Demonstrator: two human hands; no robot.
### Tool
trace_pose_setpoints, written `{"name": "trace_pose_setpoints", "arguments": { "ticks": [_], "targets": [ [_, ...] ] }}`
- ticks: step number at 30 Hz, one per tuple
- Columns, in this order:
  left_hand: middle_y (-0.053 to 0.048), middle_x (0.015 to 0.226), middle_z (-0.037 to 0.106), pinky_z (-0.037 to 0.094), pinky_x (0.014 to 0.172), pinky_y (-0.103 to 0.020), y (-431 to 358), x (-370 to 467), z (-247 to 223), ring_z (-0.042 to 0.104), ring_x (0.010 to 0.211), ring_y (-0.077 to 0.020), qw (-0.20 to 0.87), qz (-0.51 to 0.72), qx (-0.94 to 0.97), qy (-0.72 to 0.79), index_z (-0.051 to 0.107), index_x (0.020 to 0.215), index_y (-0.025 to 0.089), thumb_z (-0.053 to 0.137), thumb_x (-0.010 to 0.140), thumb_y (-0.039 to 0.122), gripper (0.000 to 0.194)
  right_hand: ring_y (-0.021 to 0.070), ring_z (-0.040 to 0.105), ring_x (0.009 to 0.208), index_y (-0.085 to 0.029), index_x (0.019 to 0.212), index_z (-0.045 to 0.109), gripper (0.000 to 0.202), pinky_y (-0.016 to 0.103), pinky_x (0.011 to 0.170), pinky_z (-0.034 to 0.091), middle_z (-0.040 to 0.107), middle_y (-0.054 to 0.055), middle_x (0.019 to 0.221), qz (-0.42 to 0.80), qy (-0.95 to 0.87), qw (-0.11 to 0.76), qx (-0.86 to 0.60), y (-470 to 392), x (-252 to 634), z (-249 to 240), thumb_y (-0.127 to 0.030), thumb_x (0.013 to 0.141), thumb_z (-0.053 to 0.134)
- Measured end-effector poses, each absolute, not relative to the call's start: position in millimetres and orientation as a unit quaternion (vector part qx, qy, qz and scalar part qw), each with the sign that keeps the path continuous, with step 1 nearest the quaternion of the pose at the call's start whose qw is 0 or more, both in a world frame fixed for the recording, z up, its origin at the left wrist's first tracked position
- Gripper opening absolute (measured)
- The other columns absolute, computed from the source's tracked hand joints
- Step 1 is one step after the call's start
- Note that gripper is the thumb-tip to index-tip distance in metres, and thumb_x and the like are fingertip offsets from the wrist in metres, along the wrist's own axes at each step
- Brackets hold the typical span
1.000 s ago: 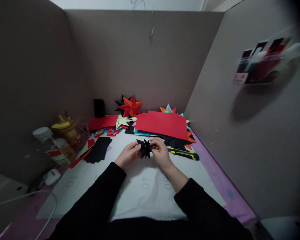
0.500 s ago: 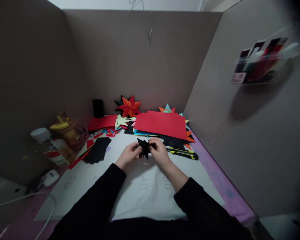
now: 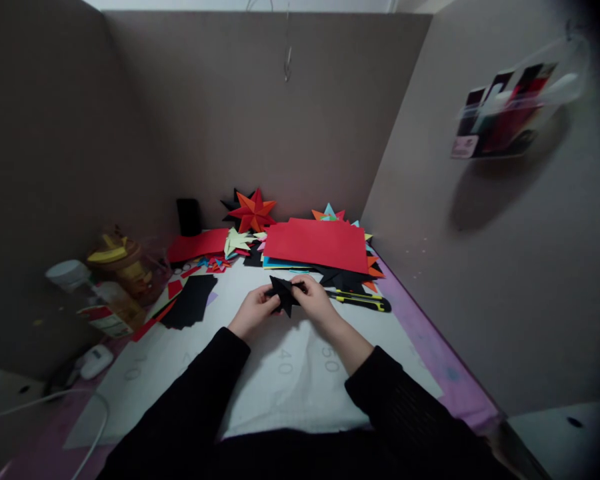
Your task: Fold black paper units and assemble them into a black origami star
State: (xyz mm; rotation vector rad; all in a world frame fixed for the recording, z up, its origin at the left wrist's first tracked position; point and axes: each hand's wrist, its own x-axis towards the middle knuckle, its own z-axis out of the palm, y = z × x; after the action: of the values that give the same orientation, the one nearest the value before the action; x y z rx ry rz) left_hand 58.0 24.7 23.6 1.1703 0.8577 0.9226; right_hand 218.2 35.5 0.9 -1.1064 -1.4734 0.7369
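Between my two hands, a little above the white mat (image 3: 260, 393), is a small black folded paper star (image 3: 283, 293) with pointed tips. My left hand (image 3: 255, 311) pinches its left side between thumb and fingers. On the other side my right hand (image 3: 313, 301) grips its upper right part, fingers closed. Just right of that hand lies a black and yellow utility knife (image 3: 363, 301). Behind the hands rests a stack of red paper sheets (image 3: 316, 243), with black and blue sheets under it.
Black paper pieces (image 3: 193, 303) lie left of my hands. A red and orange paper star (image 3: 254, 212) leans against the back panel, near a black phone-like object (image 3: 189, 217). Bottles (image 3: 113, 307) and a white cable (image 3: 103, 413) are at the left. A clear holder (image 3: 510, 123) hangs on the right panel.
The black star has turned in my fingers and now shows a flatter, broader face. Both hands still hold it. The whole view has shifted slightly.
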Motion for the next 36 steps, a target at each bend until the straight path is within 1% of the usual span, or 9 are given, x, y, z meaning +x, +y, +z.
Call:
{"name": "trace_pose_setpoints", "arguments": {
  "ticks": [3, 7, 10, 13, 15, 17, 23, 30, 36],
  "targets": [
    [-0.005, 0.076, 0.064, 0.045, 0.056, -0.023, 24, 59, 25, 0.056, 0.057, -0.0103, 0.651, 0.399, 0.517, 0.387, 0.06, 0.103, 0.011, 0.071, 0.064, 0.034, 0.046, 0.0183, 0.055, 0.077, -0.02, 0.074, 0.057, 0.008, 0.032, 0.072, 0.044, 0.058, 0.003, 0.079, 0.343, -0.597, 0.535, -0.49, 36, 218, -2, -0.025, 0.068, 0.056],
    [-0.003, 0.072, 0.063, 0.044, 0.055, -0.022, 24, 61, 25, 0.054, 0.053, -0.0088, 0.659, 0.394, 0.518, 0.378, 0.061, 0.101, 0.011, 0.07, 0.065, 0.031, 0.042, 0.0161, 0.053, 0.065, -0.019, 0.075, 0.054, 0.015, 0.028, 0.062, 0.043, 0.055, -0.001, 0.067, 0.423, -0.561, 0.521, -0.485, 35, 217, -4, -0.029, 0.065, 0.061],
    [-0.002, 0.07, 0.062, 0.044, 0.055, -0.022, 24, 61, 23, 0.053, 0.053, -0.0087, 0.662, 0.403, 0.511, 0.371, 0.06, 0.099, 0.011, 0.069, 0.066, 0.031, 0.04, 0.0143, 0.051, 0.065, -0.021, 0.082, 0.053, 0.022, 0.025, 0.06, 0.041, 0.054, -0.002, 0.07, 0.463, -0.535, 0.546, -0.449, 32, 215, -2, -0.03, 0.065, 0.063],
    [-0.002, 0.067, 0.061, 0.043, 0.053, -0.022, 26, 61, 20, 0.053, 0.052, -0.0091, 0.651, 0.408, 0.514, 0.38, 0.061, 0.098, 0.011, 0.069, 0.066, 0.03, 0.038, 0.0144, 0.051, 0.067, -0.021, 0.088, 0.055, 0.024, 0.025, 0.06, 0.041, 0.055, -0.001, 0.074, 0.493, -0.507, 0.558, -0.433, 29, 214, 2, -0.036, 0.07, 0.059],
    [-0.002, 0.066, 0.062, 0.042, 0.052, -0.021, 26, 61, 18, 0.053, 0.051, -0.0093, 0.643, 0.408, 0.52, 0.388, 0.061, 0.097, 0.011, 0.069, 0.065, 0.031, 0.039, 0.0148, 0.051, 0.067, -0.021, 0.089, 0.056, 0.028, 0.026, 0.06, 0.041, 0.056, 0.0, 0.075, 0.495, -0.502, 0.561, -0.434, 28, 212, 4, -0.042, 0.072, 0.058],
    [-0.003, 0.067, 0.062, 0.042, 0.053, -0.022, 26, 61, 17, 0.053, 0.051, -0.0097, 0.641, 0.404, 0.524, 0.39, 0.06, 0.098, 0.01, 0.07, 0.065, 0.033, 0.042, 0.0151, 0.052, 0.067, -0.02, 0.086, 0.056, 0.029, 0.027, 0.061, 0.041, 0.056, 0.0, 0.074, 0.486, -0.506, 0.563, -0.437, 27, 211, 5, -0.045, 0.071, 0.06],
    [-0.004, 0.074, 0.063, 0.045, 0.059, -0.024, 23, 63, 19, 0.055, 0.058, -0.0109, 0.67, 0.397, 0.521, 0.35, 0.059, 0.103, 0.011, 0.07, 0.066, 0.038, 0.048, 0.0142, 0.049, 0.061, -0.02, 0.075, 0.053, 0.025, 0.026, 0.058, 0.039, 0.052, -0.002, 0.065, 0.45, -0.494, 0.579, -0.468, 27, 209, 3, -0.041, 0.067, 0.063],
    [-0.008, 0.088, 0.065, 0.047, 0.068, -0.026, 19, 68, 21, 0.06, 0.076, -0.0162, 0.682, 0.403, 0.502, 0.347, 0.058, 0.106, 0.012, 0.072, 0.065, 0.032, 0.048, 0.0148, 0.049, 0.066, -0.02, 0.077, 0.051, 0.024, 0.026, 0.062, 0.04, 0.051, -0.002, 0.069, 0.391, -0.51, 0.6, -0.477, 28, 208, -1, -0.039, 0.068, 0.063],
    [-0.006, 0.084, 0.065, 0.048, 0.064, -0.026, 20, 69, 20, 0.06, 0.07, -0.0146, 0.67, 0.407, 0.5, 0.368, 0.058, 0.103, 0.012, 0.072, 0.064, 0.033, 0.047, 0.0138, 0.047, 0.059, -0.02, 0.07, 0.052, 0.022, 0.025, 0.057, 0.037, 0.049, -0.003, 0.062, 0.426, -0.506, 0.582, -0.473, 29, 209, -2, -0.038, 0.067, 0.064]
  ]
}}
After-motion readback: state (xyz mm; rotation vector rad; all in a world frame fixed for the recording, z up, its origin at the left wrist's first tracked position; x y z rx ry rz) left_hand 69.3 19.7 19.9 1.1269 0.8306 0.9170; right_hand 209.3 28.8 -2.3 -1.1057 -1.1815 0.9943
